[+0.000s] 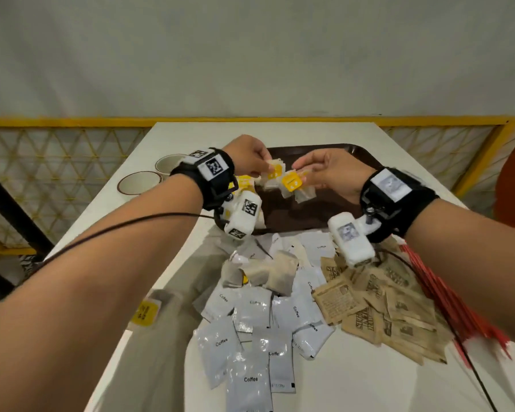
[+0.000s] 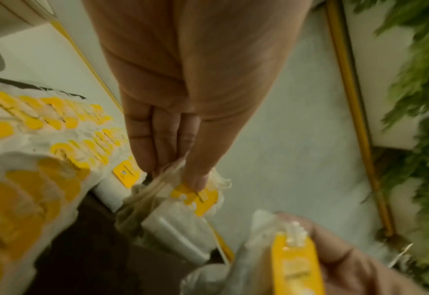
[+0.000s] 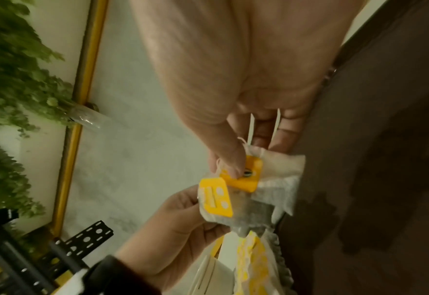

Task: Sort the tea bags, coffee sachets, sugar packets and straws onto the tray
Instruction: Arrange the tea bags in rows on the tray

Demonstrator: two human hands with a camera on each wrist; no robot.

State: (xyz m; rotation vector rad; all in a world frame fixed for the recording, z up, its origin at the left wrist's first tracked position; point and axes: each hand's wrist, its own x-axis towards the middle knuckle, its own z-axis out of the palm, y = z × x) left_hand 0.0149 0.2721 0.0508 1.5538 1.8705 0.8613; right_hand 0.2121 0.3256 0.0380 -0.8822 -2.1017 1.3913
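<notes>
Coffee sachets lie at the bench's near edge. Beyond, over the tray, each hand's grip pinches tea bags: left hand one bunch, right hand another, tags almost touching; sorted bags lie nearer the left.

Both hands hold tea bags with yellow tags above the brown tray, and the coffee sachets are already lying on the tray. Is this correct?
Not quite. The left hand and right hand do hold tea bags above the brown tray, but the head view shows the coffee sachets lying on the white table, in front of the tray.
</notes>
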